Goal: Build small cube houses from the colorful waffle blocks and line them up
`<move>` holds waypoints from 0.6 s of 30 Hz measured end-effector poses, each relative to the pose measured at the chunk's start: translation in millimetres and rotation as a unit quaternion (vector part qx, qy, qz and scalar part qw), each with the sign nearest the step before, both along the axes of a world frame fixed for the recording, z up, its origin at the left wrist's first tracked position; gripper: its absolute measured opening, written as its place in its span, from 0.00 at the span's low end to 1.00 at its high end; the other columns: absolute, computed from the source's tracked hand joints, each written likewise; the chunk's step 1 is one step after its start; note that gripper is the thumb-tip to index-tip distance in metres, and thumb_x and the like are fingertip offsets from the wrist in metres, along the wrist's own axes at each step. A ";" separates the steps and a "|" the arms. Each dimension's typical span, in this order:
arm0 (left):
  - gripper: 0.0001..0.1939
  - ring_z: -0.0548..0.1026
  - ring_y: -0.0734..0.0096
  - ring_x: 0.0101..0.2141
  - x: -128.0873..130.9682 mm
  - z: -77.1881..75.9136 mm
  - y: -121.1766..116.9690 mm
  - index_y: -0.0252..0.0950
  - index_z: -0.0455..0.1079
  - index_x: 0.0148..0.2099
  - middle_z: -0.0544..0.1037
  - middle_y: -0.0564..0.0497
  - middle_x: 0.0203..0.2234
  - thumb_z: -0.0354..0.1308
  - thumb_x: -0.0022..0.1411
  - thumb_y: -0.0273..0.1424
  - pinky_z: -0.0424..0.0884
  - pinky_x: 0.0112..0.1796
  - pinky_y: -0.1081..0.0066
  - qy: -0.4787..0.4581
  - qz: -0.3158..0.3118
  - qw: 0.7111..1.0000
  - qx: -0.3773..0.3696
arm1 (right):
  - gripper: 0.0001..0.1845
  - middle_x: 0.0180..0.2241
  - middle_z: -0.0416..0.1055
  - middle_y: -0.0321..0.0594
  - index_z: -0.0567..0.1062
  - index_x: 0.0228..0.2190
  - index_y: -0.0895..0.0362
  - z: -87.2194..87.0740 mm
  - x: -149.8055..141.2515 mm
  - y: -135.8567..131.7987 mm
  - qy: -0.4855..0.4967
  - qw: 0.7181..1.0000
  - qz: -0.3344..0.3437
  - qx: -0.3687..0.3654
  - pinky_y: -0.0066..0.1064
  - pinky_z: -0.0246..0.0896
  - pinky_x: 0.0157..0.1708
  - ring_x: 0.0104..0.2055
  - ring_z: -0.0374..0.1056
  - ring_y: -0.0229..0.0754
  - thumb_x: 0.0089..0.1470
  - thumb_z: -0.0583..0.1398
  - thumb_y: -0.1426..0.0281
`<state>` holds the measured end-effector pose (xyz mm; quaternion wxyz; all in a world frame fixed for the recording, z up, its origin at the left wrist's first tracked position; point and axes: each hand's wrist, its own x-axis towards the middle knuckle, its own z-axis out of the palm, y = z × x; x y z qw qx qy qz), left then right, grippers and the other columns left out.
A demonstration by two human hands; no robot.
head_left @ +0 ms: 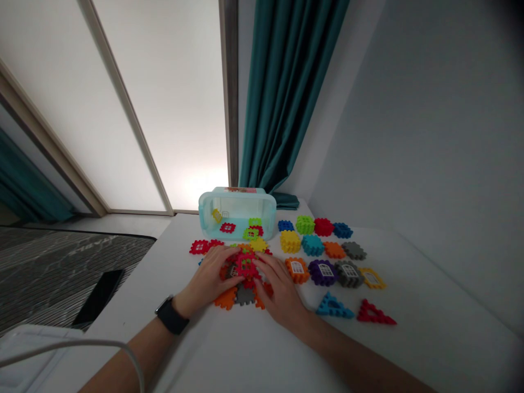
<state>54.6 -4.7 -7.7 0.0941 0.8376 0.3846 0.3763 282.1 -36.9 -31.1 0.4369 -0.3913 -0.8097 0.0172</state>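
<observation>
And here's the red window block on top of the pile, left hand and right hand clamped on it from both sides! Clear plastic box at twelve o'clock, colourful blocks lined up at three on the white surface.

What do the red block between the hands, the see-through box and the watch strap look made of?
The red block looks like moulded plastic: glossy, evenly coloured, with crisp toothed edges. The box seems to be tinted translucent plastic, since the pieces inside show through its walls. The watch strap is matte black, probably silicone or rubber, though the look leaves that open.
</observation>
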 end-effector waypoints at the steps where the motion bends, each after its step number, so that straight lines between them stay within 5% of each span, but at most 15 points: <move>1: 0.25 0.74 0.55 0.50 0.6 0.9 -0.7 0.42 0.65 0.60 0.76 0.44 0.49 0.63 0.64 0.43 0.72 0.51 0.53 -0.001 -0.006 1.000 0.003 | 0.25 0.59 0.68 0.48 0.66 0.60 0.52 -0.2 0.2 0.3 0.003 1.000 0.001 0.002 0.51 0.64 0.60 0.61 0.64 0.50 0.63 0.55 0.74; 18: 0.28 0.70 0.52 0.55 0.6 3.5 -1.8 0.43 0.62 0.62 0.71 0.41 0.54 0.65 0.62 0.39 0.71 0.55 0.51 0.012 -0.024 1.000 0.016 | 0.14 0.51 0.75 0.45 0.73 0.51 0.51 3.1 3.1 3.1 0.033 0.999 0.016 0.037 0.48 0.68 0.54 0.53 0.70 0.48 0.65 0.55 0.74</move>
